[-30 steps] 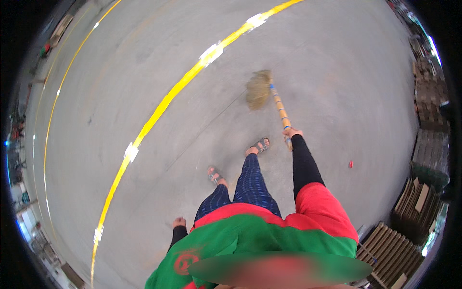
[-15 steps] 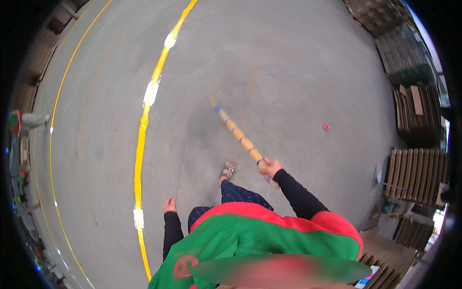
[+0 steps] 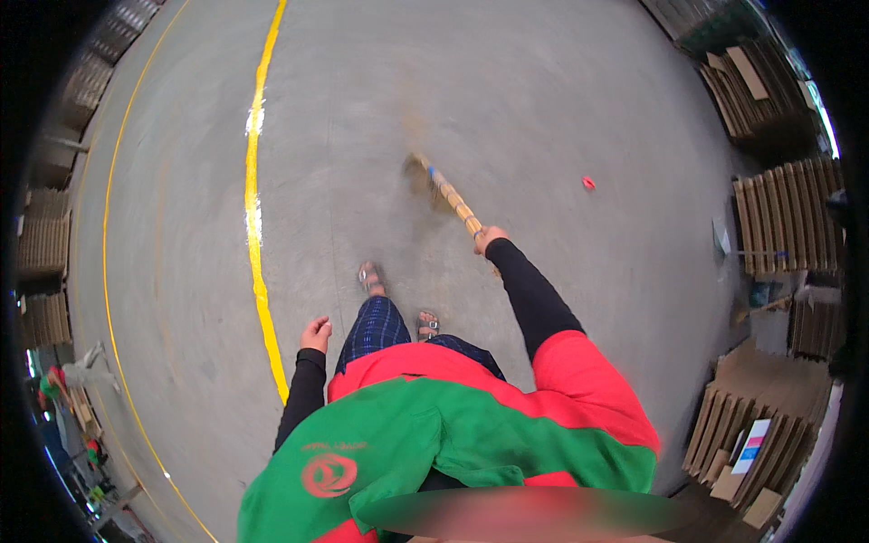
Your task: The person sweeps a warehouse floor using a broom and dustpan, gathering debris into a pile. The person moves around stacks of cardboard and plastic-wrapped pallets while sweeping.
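We stand on the grey concrete floor, now closer to its yellow painted line than a moment ago. Our straw broom with a banded wooden handle has swung leftward, our right hand clamped on it; our left hand hangs loosely curled, empty.

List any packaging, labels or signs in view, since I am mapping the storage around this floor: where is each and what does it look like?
Flattened brown cardboard stacks: right edge, standing in rows.
More brown cardboard stacks: lower right.
White card label with pink and blue blocks: on the lower right stack.
Round red emblem: on the green jacket back.
Broom: in the right hand.
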The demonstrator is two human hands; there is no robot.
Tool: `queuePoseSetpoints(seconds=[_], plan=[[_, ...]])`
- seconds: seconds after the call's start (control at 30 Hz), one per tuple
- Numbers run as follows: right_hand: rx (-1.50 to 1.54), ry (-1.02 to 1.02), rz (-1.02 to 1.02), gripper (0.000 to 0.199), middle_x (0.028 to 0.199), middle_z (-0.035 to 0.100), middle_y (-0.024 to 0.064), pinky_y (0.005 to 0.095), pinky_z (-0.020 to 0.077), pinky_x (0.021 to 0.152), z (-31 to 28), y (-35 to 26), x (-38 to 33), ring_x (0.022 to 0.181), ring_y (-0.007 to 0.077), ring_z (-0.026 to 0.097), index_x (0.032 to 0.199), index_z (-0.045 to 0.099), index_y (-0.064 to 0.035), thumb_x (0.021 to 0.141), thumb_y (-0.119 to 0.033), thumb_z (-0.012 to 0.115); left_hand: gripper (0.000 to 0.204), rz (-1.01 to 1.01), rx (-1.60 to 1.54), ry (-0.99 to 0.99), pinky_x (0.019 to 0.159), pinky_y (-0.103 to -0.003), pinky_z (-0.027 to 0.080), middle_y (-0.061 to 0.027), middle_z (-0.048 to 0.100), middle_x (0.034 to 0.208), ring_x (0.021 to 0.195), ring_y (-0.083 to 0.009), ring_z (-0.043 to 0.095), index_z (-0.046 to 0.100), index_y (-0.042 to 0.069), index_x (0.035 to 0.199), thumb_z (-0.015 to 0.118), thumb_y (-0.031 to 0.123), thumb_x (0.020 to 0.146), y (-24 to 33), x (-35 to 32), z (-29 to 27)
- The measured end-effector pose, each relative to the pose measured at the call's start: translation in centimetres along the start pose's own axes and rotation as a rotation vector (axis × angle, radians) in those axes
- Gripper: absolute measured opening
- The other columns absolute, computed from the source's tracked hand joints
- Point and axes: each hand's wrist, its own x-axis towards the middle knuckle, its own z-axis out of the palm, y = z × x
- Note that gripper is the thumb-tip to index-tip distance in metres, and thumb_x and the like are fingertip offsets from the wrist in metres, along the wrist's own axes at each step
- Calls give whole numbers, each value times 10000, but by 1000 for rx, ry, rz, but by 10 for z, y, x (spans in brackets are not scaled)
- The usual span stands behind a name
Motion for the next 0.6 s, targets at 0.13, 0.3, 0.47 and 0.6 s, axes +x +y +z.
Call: queuePoseSetpoints(seconds=[0.13, 0.3, 0.47, 0.6], plan=[[13, 37, 17, 418, 856, 578, 190, 396, 449, 718, 25, 30, -13, 816, 327, 563, 1028, 451, -64, 641, -174, 565, 303, 29, 491, -284, 737, -278, 449, -106, 593, 908, 799, -160, 565, 543, 8, 1024, 531, 158, 761, 4, 56, 1], [341, 119, 401, 483, 961, 531, 234, 436, 412, 769, 91, 86, -178, 890, 383, 516, 1163, 346, -85, 705, -193, 456, 338, -200, 975, -415, 791, -307, 434, -127, 602, 925, 871, -223, 579, 596, 82, 969, 567, 287, 701, -2, 145, -1], [693, -134, 1016, 476, 889, 523, 191, 421, 400, 712, 155, 46, -373, 852, 345, 494, 1101, 347, -101, 672, -194, 531, 349, -187, 837, -477, 775, -304, 438, -127, 610, 888, 860, -205, 577, 596, 65, 965, 574, 288, 697, 64, 255, 30], [1126, -108, 1352, 304, 754, 491, 147, 387, 380, 591, 175, 21, -361, 696, 294, 469, 939, 377, -101, 681, -164, 524, 345, -135, 510, -470, 638, -275, 460, -98, 601, 838, 766, -159, 576, 567, 30, 997, 563, 244, 727, 135, 322, 81]])
